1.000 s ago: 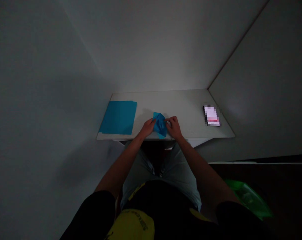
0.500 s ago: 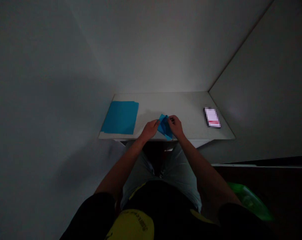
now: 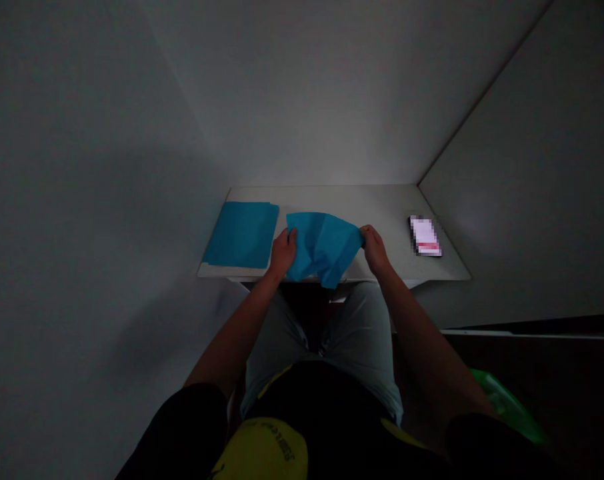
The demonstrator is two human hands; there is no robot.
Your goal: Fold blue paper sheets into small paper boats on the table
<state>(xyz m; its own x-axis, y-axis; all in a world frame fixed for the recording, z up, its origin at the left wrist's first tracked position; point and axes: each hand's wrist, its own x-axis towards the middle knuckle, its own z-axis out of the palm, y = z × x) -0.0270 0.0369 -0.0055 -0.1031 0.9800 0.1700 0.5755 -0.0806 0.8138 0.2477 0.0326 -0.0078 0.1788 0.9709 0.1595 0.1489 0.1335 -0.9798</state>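
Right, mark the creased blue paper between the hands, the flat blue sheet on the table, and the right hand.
Creased blue paper [image 3: 323,245]: head view, middle of the paper.
Flat blue sheet [image 3: 241,235]: head view, middle of its upper face.
Right hand [image 3: 375,248]: head view, back of the hand.

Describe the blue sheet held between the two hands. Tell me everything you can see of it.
The blue sheet is thin, matte and bright blue, and looks like paper. It is spread out roughly level, with soft creases running across it and an uneven outline. The left hand grips its left edge, and the right hand pinches its right corner. It sits above the front edge of the white table, its lower point extending past that edge. Whether it touches the table cannot be told.
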